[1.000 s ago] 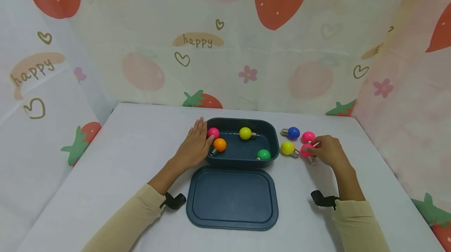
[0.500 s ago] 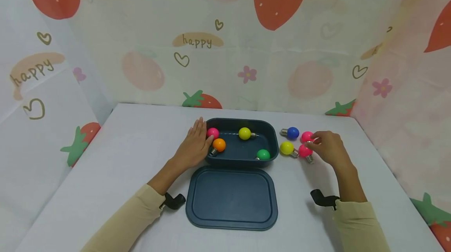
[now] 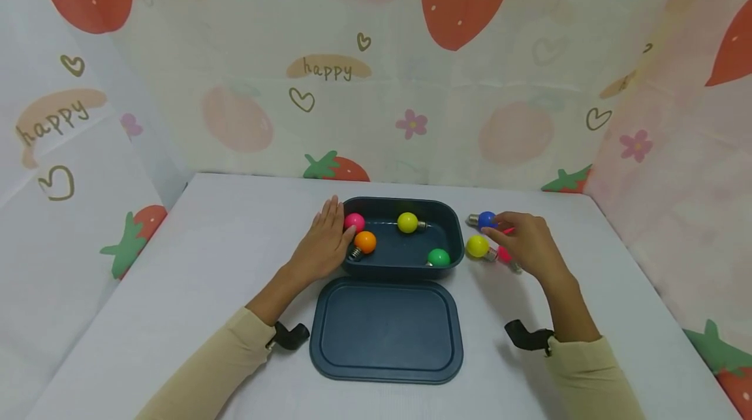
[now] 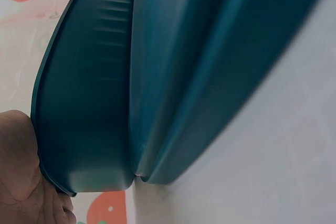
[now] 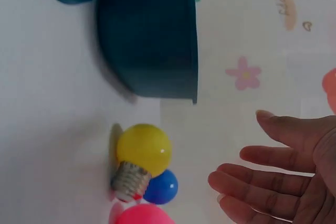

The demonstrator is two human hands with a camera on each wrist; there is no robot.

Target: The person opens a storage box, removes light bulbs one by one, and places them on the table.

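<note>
My left hand (image 3: pixel 320 240) lies with straight fingers against the left end of a dark blue box (image 3: pixel 405 271). In the left wrist view its palm (image 4: pixel 18 166) is at the box rim. My right hand (image 3: pixel 525 243) hovers right of the box, over the loose light bulbs. In the right wrist view its fingers (image 5: pixel 262 182) are spread and hold nothing. Beneath and beside it lie a blue bulb (image 3: pixel 487 220), a yellow bulb (image 3: pixel 477 246) and a pink bulb (image 3: pixel 504 253). Another pink bulb is mostly hidden behind the hand. Inside the box are pink (image 3: pixel 354 222), orange (image 3: pixel 366 242), yellow (image 3: pixel 408 222) and green bulbs (image 3: pixel 438 257).
A matching lid (image 3: pixel 386 332) lies flat on the white table (image 3: pixel 235 227), just in front of the box. Behind the table and at both sides hangs a strawberry-print cloth (image 3: pixel 446 100).
My right hand has left the nearer pink bulb, risen slightly, and moved left and back toward the blue one. That pink bulb shifted slightly left. The left hand has stayed at the box.
</note>
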